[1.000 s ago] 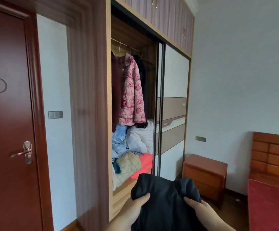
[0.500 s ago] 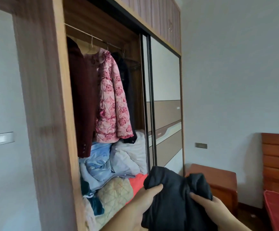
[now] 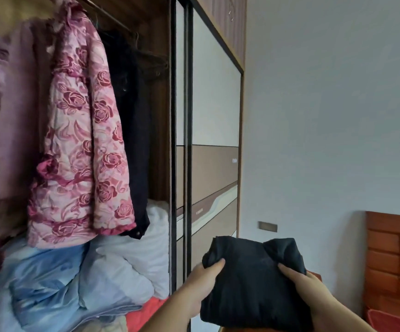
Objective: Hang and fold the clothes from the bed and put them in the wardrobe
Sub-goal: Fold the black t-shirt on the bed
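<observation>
Held low and nearest: a folded black garment [image 3: 254,281], gripped from both sides. Left hand [image 3: 201,286] clamped on its left edge, thumb on top, fingers tucked out of sight beneath. Right hand [image 3: 306,293] clamped on its right edge, thumb likewise laid across the top. Carried in front of the wardrobe's sliding door [image 3: 214,144], just right of the open compartment and not yet inside it. Heaped further in on the wardrobe [image 3: 160,44] floor: pale blue bedding [image 3: 43,281], a white quilt [image 3: 132,257], a strip of red fabric [image 3: 146,312]. Hung above these: a pink rose-patterned jacket [image 3: 81,140], a dark coat [image 3: 134,130] touching its right side. Farthest right, against the wall: a wooden headboard [image 3: 395,259].
</observation>
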The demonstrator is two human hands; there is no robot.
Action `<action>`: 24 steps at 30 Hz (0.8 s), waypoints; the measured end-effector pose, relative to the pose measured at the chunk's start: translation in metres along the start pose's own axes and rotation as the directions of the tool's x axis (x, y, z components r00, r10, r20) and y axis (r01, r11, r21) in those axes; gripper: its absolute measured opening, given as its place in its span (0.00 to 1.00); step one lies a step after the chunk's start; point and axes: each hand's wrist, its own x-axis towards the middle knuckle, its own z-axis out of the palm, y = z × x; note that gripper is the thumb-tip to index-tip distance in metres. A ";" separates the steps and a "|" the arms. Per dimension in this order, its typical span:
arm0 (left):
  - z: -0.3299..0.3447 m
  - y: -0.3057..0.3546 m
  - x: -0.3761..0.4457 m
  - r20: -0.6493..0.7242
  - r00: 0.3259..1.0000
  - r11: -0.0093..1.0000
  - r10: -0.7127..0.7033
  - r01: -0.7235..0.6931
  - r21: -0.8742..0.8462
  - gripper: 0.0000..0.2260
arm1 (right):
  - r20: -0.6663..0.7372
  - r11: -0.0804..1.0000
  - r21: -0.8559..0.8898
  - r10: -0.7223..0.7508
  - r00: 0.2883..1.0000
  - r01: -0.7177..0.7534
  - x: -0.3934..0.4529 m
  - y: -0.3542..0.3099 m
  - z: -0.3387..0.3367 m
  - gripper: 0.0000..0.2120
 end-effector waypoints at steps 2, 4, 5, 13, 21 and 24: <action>0.008 0.007 0.061 0.049 0.999 1.000 -0.020 0.020 -0.012 0.20 | -0.036 1.000 -0.026 0.016 0.999 -0.017 0.054 -0.006 0.004 0.15; 0.021 0.017 0.118 0.088 0.995 0.999 -0.047 0.048 -0.014 0.20 | -0.084 0.999 -0.033 0.014 0.996 -0.017 0.103 -0.014 0.003 0.21; 0.029 0.024 0.145 0.100 0.993 0.998 -0.056 0.058 -0.016 0.21 | -0.105 0.999 -0.032 0.015 0.994 -0.019 0.127 -0.019 0.000 0.23; 0.101 0.056 0.342 0.165 0.984 0.998 -0.063 0.061 0.018 0.21 | -0.150 0.997 0.049 -0.043 0.988 0.051 0.325 -0.041 -0.032 0.08; 0.160 0.078 0.518 0.079 0.994 0.997 -0.074 0.072 0.018 0.21 | -0.015 0.987 0.162 -0.002 1.000 0.004 0.538 -0.045 -0.053 0.12; 0.170 0.090 0.574 0.070 0.993 0.995 -0.095 0.093 0.037 0.22 | 0.031 0.988 0.156 -0.004 1.000 -0.001 0.600 -0.057 -0.051 0.11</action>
